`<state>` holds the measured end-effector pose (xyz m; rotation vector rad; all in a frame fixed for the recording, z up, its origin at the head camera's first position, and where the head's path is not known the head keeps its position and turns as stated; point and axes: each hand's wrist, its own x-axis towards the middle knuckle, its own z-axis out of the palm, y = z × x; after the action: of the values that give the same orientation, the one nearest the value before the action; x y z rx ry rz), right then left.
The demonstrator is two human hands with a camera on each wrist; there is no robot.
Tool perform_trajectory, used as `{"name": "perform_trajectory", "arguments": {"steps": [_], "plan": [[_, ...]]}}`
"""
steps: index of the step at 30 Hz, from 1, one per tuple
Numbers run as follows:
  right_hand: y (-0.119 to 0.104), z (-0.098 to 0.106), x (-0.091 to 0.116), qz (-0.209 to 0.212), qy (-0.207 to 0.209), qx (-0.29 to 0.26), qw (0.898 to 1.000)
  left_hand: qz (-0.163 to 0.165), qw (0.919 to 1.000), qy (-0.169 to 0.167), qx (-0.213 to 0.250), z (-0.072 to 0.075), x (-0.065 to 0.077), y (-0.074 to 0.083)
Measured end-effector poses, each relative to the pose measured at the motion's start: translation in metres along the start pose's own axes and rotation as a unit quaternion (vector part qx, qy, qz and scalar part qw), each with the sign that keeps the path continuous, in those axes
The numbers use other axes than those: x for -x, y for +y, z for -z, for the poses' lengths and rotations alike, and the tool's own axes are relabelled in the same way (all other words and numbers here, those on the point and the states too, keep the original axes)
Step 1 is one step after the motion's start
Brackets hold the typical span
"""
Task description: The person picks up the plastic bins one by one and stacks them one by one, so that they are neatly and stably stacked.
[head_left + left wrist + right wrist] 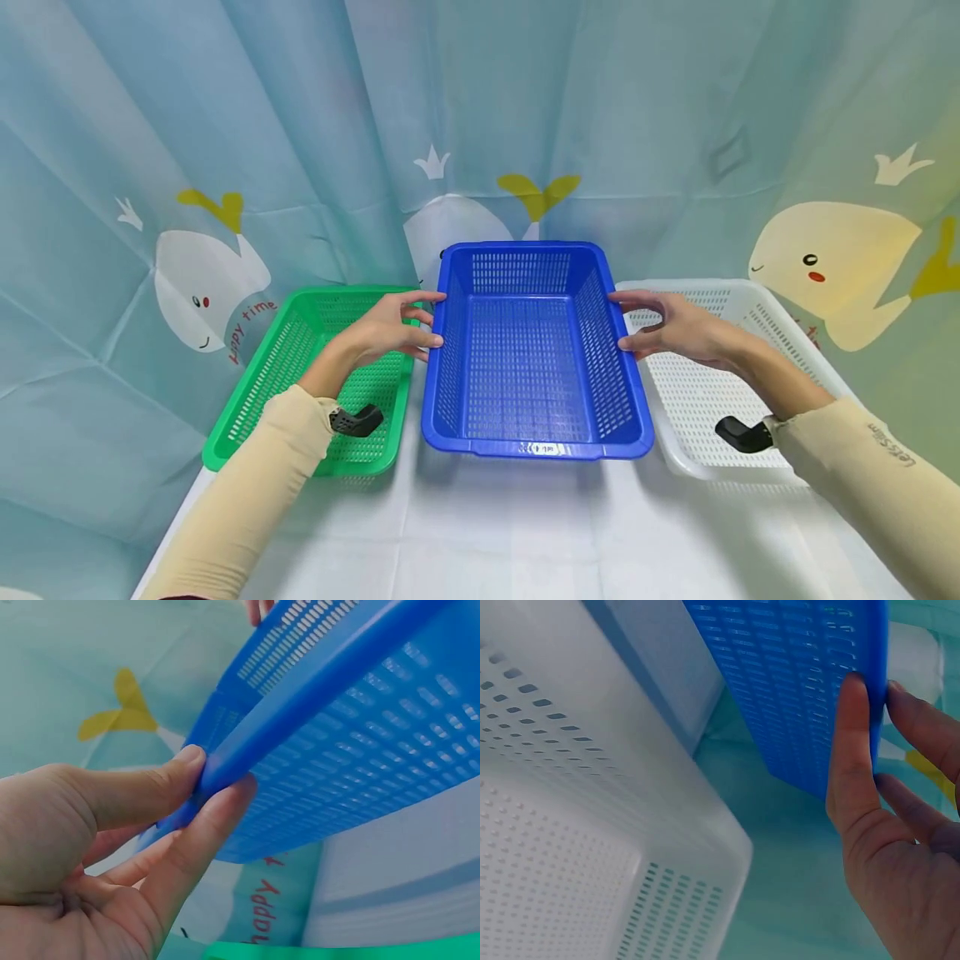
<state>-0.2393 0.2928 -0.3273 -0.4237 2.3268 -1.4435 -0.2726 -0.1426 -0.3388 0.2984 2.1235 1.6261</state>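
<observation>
A blue plastic basket with slotted walls is held up above the table between both hands, its inside facing the head camera. My left hand pinches its left rim; in the left wrist view the thumb lies on one side of the rim and fingers on the other. On the opposite side, my right hand pinches the right rim, and the right wrist view has the thumb and fingers on both sides of the blue wall. Nothing is seen inside the blue basket.
A green basket stands at the left and a white basket at the right, both on the white-covered table. Behind them hangs a light blue curtain printed with whales.
</observation>
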Motion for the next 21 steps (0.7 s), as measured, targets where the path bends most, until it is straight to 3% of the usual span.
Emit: {"name": "perform_trajectory", "arguments": {"steps": [13,21], "plan": [[-0.029,0.005,0.019,0.036,0.017,0.014,0.999,-0.036,0.9993,0.009,0.003,0.008,0.021,0.022],[-0.029,0.004,0.019,0.045,0.019,0.014,0.999,-0.05,0.9987,0.004,0.013,0.009,0.021,0.02]]}}
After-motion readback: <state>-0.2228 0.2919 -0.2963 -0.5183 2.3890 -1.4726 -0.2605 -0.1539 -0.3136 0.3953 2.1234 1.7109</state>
